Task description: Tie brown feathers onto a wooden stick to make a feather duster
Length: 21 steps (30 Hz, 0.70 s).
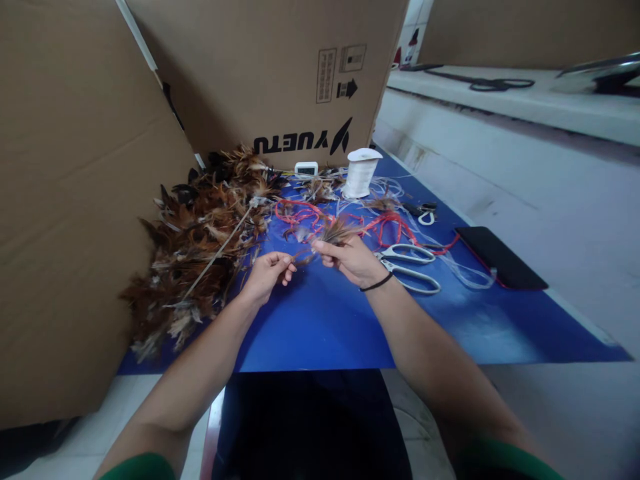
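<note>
My left hand (271, 274) pinches a thin brown feather (302, 257) between thumb and fingertips, over the blue tabletop (320, 333). Close beside it, my right hand (353, 259) is closed around a small bunch of brown and grey feathers (338, 231), whose tips fan out beyond the fingers. A black band (376, 283) circles my right wrist. A large heap of brown feathers (200, 233) lies left of my left hand, with a thin stick (220, 250) across it. White-handled scissors (413, 253) rest just right of my right hand; their blades are hidden.
Behind my hands lie tangled red cord (395, 223), a white spool (361, 175) and a small white digital display (306, 169). A black phone (501, 257) with a cable is at the right. Cardboard (280, 73) walls in the back and left; black scissors (500, 84) lie on the ledge.
</note>
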{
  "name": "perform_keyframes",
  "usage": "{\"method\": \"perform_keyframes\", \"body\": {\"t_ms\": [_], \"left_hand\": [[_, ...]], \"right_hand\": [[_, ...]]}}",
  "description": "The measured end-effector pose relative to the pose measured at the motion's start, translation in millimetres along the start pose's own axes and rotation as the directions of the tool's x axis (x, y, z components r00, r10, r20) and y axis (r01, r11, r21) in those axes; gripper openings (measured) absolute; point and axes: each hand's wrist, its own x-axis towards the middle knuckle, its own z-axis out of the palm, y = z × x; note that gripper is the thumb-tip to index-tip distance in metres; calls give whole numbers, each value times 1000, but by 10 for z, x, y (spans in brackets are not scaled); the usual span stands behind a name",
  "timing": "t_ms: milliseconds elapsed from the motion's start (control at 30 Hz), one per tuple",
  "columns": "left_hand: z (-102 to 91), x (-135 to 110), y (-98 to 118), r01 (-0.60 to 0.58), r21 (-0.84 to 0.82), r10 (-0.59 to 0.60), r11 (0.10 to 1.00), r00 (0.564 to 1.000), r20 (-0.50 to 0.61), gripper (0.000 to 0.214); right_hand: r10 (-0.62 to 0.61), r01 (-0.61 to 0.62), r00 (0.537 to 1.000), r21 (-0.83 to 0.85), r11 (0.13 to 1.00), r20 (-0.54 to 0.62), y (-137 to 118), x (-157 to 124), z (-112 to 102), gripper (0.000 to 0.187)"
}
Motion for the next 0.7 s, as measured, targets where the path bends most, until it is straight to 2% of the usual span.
{"method": "perform_keyframes", "body": {"t_ms": [167,333,500,700], "left_hand": [[-17,17,-4,21,-130,-30,991,998,-63,27],[26,-3,-17,-35,-126,23,991,995,-92,30],[96,-22,-63,-102,-70,91,992,986,-142,29],[140,-15,-112,-208,109,227,972,951,-208,25]], "right_hand": [[-10,10,1000,-36,999,-8,75,22,24,31],[-24,15,998,-137,990,-66,216,29,111,34],[19,-42,987,-146,988,-158,302,25,188,34],[69,-76,985,-39,996,-159,321,20,261,31]]}}
